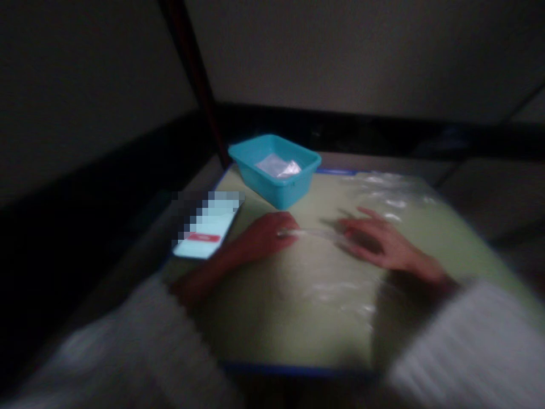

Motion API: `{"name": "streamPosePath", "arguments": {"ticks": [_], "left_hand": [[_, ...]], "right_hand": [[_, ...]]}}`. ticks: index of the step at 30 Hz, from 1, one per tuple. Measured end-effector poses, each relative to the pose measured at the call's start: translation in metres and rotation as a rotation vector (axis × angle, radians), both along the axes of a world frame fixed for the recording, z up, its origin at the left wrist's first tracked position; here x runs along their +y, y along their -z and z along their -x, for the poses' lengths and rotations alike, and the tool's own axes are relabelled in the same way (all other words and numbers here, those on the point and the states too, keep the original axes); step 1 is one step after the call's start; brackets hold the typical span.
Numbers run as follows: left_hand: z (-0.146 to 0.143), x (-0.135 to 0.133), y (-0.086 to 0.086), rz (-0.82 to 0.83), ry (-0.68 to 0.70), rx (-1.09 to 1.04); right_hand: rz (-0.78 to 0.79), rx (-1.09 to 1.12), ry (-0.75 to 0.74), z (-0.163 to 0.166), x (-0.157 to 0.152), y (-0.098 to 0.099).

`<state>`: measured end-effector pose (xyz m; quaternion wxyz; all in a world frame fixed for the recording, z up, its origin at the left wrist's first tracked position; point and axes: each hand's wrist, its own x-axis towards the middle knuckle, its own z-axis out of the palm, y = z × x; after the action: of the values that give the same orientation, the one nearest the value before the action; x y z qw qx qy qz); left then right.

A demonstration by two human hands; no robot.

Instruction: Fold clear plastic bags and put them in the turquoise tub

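Note:
A clear plastic bag (336,289) hangs or lies low over the table, its top edge stretched in a line between my two hands. My left hand (272,230) is closed on the left end of that edge. At the other end, the thumb and a finger of my right hand (378,241) come together on the bag, while other fingers stick out. Blur hides the exact fingertip contact. Beyond my left hand stands a turquoise plastic basket (283,193) with clear or whitish plastic packets (276,166) inside.
A phone with a lit screen (208,224) lies at the table's left edge, beside my left forearm. More crumpled clear plastic (392,190) is at the far right of the yellowish table (264,335), which has a blue rim. Walls stand behind; the surroundings are dark.

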<state>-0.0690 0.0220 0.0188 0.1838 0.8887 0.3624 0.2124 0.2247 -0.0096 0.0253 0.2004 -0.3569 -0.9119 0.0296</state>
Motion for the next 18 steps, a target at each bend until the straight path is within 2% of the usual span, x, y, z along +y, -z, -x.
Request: {"name": "streamPosePath", "arguments": {"ticks": [5, 9, 18], "left_hand": [[-0.009, -0.013, 0.006, -0.087, 0.022, 0.108], [-0.016, -0.023, 0.009, -0.100, 0.091, 0.158], [-0.025, -0.037, 0.014, -0.123, 0.081, 0.325]], "right_hand": [[-0.030, -0.122, -0.091, 0.013, -0.007, -0.009], [0.008, -0.198, -0.093, 0.029, -0.012, 0.000], [0.065, -0.248, -0.018, 0.037, -0.023, 0.018]]}}
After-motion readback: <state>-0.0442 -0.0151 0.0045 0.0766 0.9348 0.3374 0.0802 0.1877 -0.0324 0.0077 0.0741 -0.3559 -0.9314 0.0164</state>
